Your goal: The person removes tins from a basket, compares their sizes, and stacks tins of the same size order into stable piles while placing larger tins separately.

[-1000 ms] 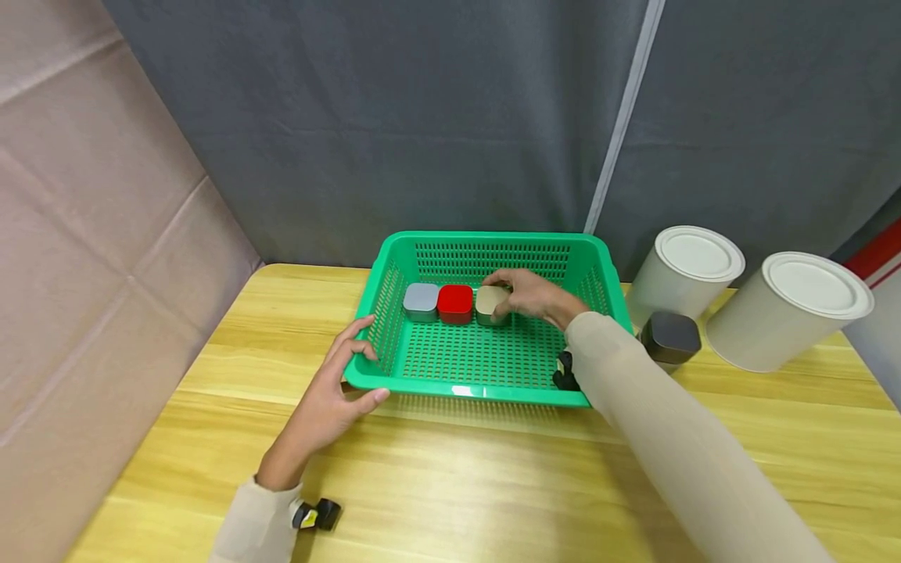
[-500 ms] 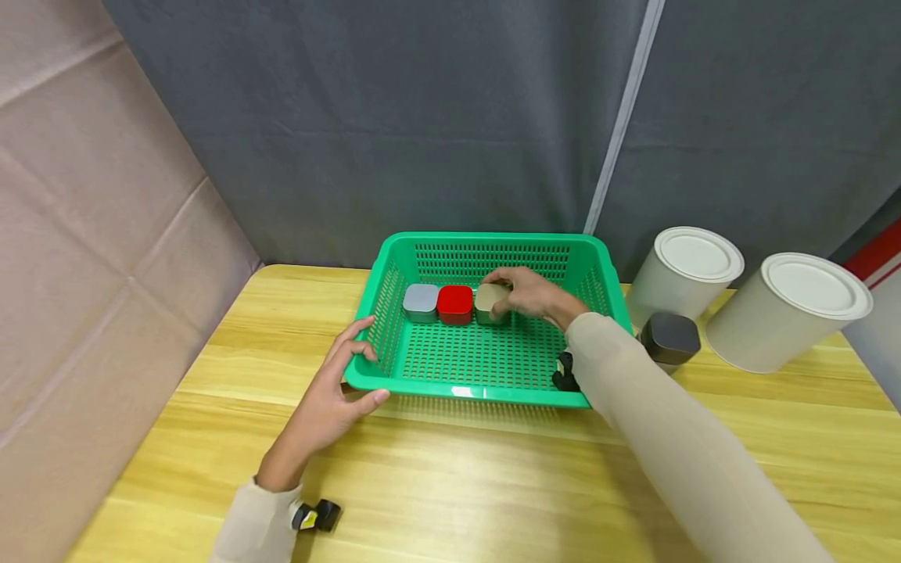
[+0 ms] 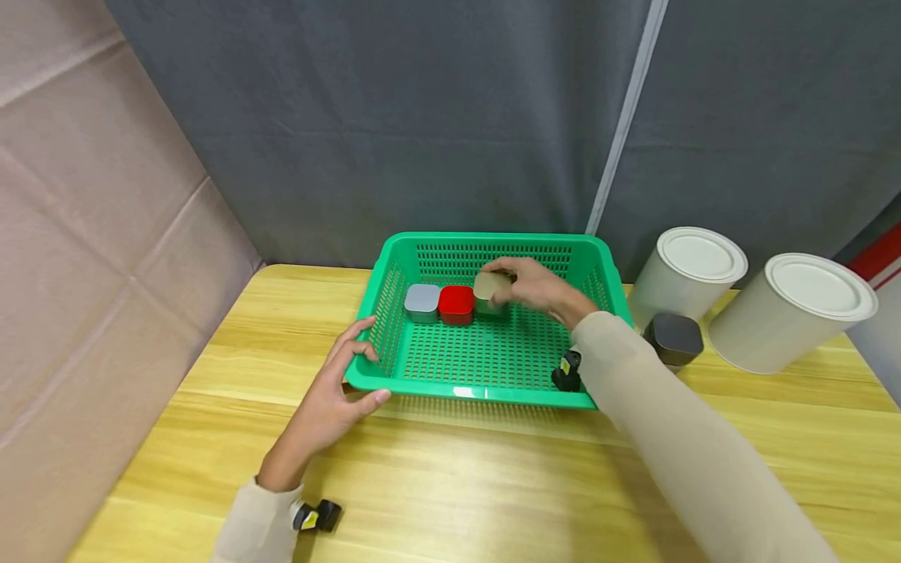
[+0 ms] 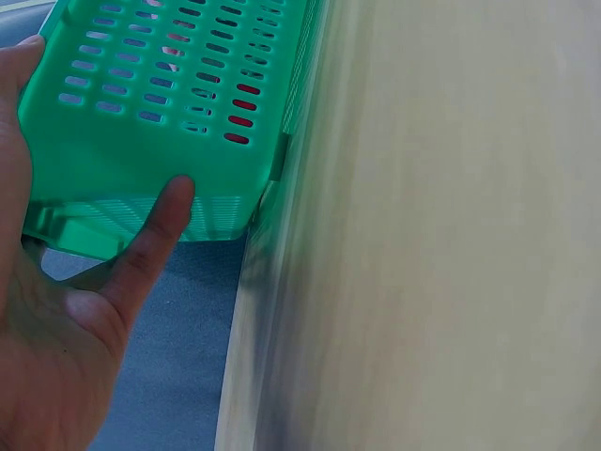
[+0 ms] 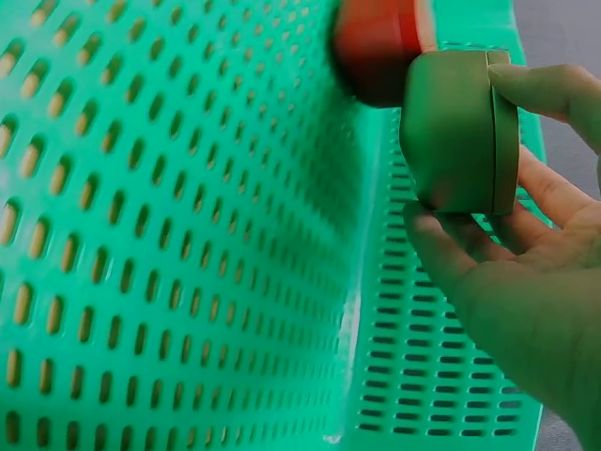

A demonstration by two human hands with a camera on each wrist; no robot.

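Observation:
A green plastic basket (image 3: 479,395) stands on the wooden table and holds several small rounded-square tins. In the head view a pale grey tin (image 3: 422,299) sits at left, beside a red tin (image 3: 456,305). My right hand (image 3: 535,291) grips a beige-topped tin (image 3: 489,289), thumb on one side and fingers on the other. The right wrist view shows this tin (image 5: 451,132) close to the red one, slightly raised. My left hand (image 3: 331,399) holds the basket's near left corner, fingers over the left rim and thumb at the front rim.
Right of the basket stands a black-topped tin (image 3: 674,338), partly behind the right sleeve. Two large white cans (image 3: 686,266) stand behind it. A grey curtain (image 3: 422,117) hangs at the back, and a pinkish padded wall (image 3: 105,258) borders the table on the left.
My right hand has raised the beige-topped tin a little, up and slightly back. My left hand, the basket and the other tins have stayed in place.

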